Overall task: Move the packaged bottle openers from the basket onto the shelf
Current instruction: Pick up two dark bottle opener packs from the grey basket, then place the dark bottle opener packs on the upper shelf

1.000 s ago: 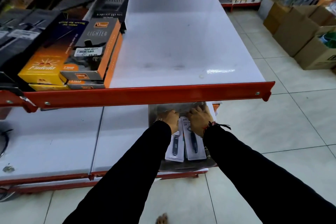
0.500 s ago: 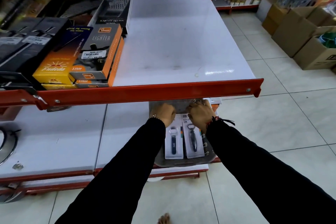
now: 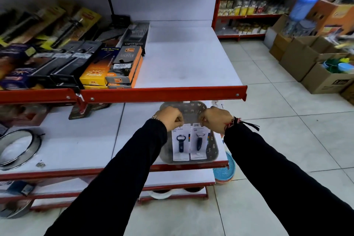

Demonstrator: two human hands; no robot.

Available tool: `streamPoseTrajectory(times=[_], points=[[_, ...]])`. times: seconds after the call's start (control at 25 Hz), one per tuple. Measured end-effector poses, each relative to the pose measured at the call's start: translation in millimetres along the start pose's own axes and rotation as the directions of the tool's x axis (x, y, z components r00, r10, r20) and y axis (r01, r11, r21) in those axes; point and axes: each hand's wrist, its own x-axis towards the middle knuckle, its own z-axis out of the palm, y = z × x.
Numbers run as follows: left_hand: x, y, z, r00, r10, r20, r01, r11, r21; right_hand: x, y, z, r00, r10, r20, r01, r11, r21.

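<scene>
A grey perforated basket [image 3: 211,149] sits on the lower white shelf, under the red lip of the upper shelf [image 3: 182,59]. My left hand [image 3: 170,118] pinches the top of a white card holding a dark bottle opener [image 3: 180,143]. My right hand [image 3: 217,119] pinches the top of a second carded bottle opener [image 3: 199,142]. Both packs hang side by side just above the basket, their lower ends over its floor.
Boxed lighters [image 3: 125,65] and other kitchen tools fill the left part of the upper shelf. A metal ring [image 3: 18,147] lies on the lower shelf at left. A blue plastic basket [image 3: 229,170] stands on the floor. Cardboard boxes [image 3: 314,63] line the aisle at right.
Both hands have drawn back toward me and lifted, raising the two carded openers out of the basket. The camera has tilted up, showing more of the upper shelf.
</scene>
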Motion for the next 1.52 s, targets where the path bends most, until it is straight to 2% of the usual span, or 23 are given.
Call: streamPoseTrajectory(times=[0.12,0.28,0.48,0.68,0.88,1.0,1.16,1.28,1.36,1.52], points=[[-32,18,-30,0.995,0.033,-0.094,-0.032,0.999,0.015,-28,-12,-30,0.997,0.002,-0.074,-0.005,0.999,-0.043],[-68,37,-80,0.981,0.065,-0.182,-0.056,0.997,0.056,-59,-25,-75,0.994,-0.044,-0.101,0.049,0.998,0.042],[-91,48,-159,0.95,0.094,-0.297,-0.076,0.994,0.073,-78,-36,-153,0.987,-0.06,-0.149,0.067,0.997,0.047],[-90,52,-236,0.914,0.139,-0.381,-0.09,0.986,0.143,-64,-36,-236,0.942,-0.185,-0.279,0.183,0.983,-0.035],[-73,41,-296,0.897,0.138,-0.419,-0.064,0.98,0.187,-27,-38,-295,0.878,-0.198,-0.436,0.192,0.98,-0.057],[-50,23,-317,0.912,0.103,-0.398,-0.022,0.979,0.202,7,-46,-304,0.892,-0.167,-0.419,0.155,0.986,-0.062],[-5,-8,-309,0.96,0.016,-0.278,0.041,0.98,0.197,59,-55,-281,0.947,-0.097,-0.307,0.1,0.995,-0.004],[19,-32,-288,0.973,-0.006,-0.229,0.032,0.994,0.108,90,-55,-254,0.986,-0.074,-0.152,0.082,0.995,0.048],[29,-45,-276,0.972,-0.007,-0.235,0.014,0.999,0.03,106,-54,-238,0.992,-0.076,-0.1,0.086,0.992,0.09],[50,-58,-250,0.96,-0.033,-0.28,0.027,0.999,-0.027,126,-49,-219,0.986,-0.076,-0.148,0.101,0.98,0.172]])
